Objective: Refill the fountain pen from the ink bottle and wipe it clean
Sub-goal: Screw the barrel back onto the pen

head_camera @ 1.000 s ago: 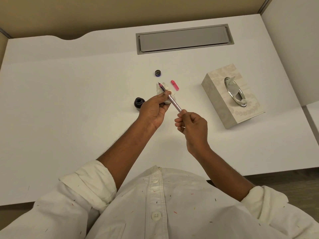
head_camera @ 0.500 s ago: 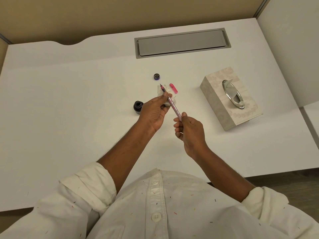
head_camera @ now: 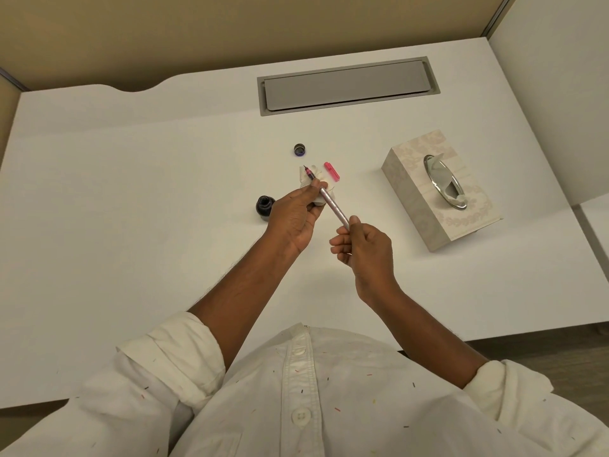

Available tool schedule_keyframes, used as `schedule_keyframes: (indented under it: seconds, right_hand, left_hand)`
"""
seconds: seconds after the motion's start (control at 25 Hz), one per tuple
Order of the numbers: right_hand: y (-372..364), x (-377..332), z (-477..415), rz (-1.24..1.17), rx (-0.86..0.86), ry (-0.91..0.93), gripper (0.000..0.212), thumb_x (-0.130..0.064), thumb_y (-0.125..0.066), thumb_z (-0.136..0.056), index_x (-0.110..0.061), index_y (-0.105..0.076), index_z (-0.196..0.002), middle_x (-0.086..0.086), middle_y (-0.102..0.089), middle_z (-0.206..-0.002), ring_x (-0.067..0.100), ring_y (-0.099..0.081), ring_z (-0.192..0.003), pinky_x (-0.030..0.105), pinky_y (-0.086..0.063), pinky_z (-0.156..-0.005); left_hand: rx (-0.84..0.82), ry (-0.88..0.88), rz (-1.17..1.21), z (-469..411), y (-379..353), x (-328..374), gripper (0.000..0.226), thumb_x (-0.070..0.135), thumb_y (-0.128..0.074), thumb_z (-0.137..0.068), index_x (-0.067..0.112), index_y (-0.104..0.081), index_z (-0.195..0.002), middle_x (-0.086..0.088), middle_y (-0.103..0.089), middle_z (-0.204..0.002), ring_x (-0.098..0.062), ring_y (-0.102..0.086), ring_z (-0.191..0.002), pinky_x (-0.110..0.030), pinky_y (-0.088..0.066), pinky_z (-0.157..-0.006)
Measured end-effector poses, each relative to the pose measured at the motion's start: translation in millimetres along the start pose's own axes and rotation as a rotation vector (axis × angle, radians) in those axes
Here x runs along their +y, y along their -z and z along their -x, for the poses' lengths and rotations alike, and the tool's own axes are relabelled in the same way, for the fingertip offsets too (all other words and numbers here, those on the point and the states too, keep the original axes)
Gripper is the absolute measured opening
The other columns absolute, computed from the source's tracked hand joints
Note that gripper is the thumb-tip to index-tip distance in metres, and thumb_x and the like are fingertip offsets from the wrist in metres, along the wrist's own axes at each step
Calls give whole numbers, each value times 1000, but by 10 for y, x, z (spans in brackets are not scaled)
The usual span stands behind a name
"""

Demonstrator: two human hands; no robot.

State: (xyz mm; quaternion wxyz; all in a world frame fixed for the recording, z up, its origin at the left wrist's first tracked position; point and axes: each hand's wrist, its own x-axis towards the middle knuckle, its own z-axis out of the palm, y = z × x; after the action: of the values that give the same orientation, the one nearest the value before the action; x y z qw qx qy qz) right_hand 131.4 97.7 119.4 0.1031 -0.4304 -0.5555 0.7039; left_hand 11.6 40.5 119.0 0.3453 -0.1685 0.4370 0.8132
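Two hands share the pen (head_camera: 333, 206) above the white counter (head_camera: 131, 192): the left hand (head_camera: 295, 219) has its grip closed on a crumpled tissue (head_camera: 308, 178) wrapped about the pen's front part, the dark tip showing at the tissue's far edge, while the right hand (head_camera: 367, 250) pinches the barrel's rear end. Just left of the left hand stands the open ink bottle (head_camera: 265, 207); the bottle cap (head_camera: 299, 150) lies farther back, a pink pen cap (head_camera: 332, 171) lies just beyond the tissue, and a tissue box (head_camera: 441, 189) sits well to the right.
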Motion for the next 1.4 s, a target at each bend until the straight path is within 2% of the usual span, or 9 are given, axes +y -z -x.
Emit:
schedule_keyframes:
  seconds: [0.16,0.28,0.48,0.68,0.84,0.96,1.08,1.24,1.4]
  right_hand:
    - [7,-2,14,-12,-40,-55,31,-36,-50,-97,-12,-67,-86,1,-72,-68,11,-67,-61,20,-54,-56]
    - [28,15,20,14,12,56,13,-20,-71,-85,-15,-62,-94,5,-73,-80,16,-71,-71,21,-56,-62]
    - [38,37,-2,9,30,118,5,-14,-67,-87,-10,-66,-90,6,-74,-76,16,-71,-65,22,-56,-61]
    - [25,56,-19,55,27,25,32,-32,-48,-98,-15,-66,-79,0,-67,-63,9,-63,-56,22,-52,-56]
    - [21,46,-23,76,-21,-28,38,-35,-45,-99,-13,-66,-77,-1,-65,-60,11,-62,-56,24,-50,-57]
    - [24,73,-27,276,-18,138,24,-34,-58,-93,-13,-69,-91,1,-69,-74,14,-65,-67,27,-53,-64]
    - [25,73,-24,417,56,371,14,-25,-72,-83,-18,-67,-93,-13,-65,-71,7,-63,-65,9,-49,-63]
    - [60,112,-41,425,65,400,8,-24,-65,-89,-17,-70,-89,-11,-67,-68,3,-68,-63,16,-53,-62]
    - [39,134,-46,445,54,388,18,-23,-56,-94,-14,-70,-88,-11,-66,-66,1,-65,-59,11,-51,-57]
  left_hand:
    - [-1,8,-7,1,8,-24,15,2,-58,-88,-6,-60,-100,-12,-61,-87,-23,-59,-93,-42,-46,-102]
    - [3,8,7,5,5,-20,10,1,-57,-88,-4,-61,-96,-11,-61,-86,-20,-60,-88,-41,-47,-100]
    - [-1,10,9,10,3,-14,9,1,-56,-89,-3,-61,-94,-10,-60,-86,-18,-61,-84,-40,-46,-100]
    - [-11,20,16,10,-3,-35,11,1,-56,-89,-3,-61,-98,-11,-61,-89,-20,-60,-92,-41,-45,-102]
    - [12,6,-19,17,-4,-44,8,1,-55,-90,-3,-62,-89,-11,-62,-87,-19,-63,-86,-39,-46,-100]
    - [15,7,-29,16,1,-50,8,1,-55,-90,-3,-62,-89,-11,-62,-86,-17,-64,-82,-38,-49,-98]
    - [5,15,-16,20,6,-62,9,1,-55,-89,-3,-62,-94,-12,-61,-88,-19,-62,-87,-40,-47,-100]
    - [7,13,-14,18,12,-65,9,1,-55,-89,-4,-61,-92,-12,-62,-89,-20,-63,-88,-39,-47,-99]
    - [16,21,-41,34,7,-91,9,1,-55,-89,-4,-61,-86,-11,-64,-87,-17,-64,-85,-33,-50,-91]
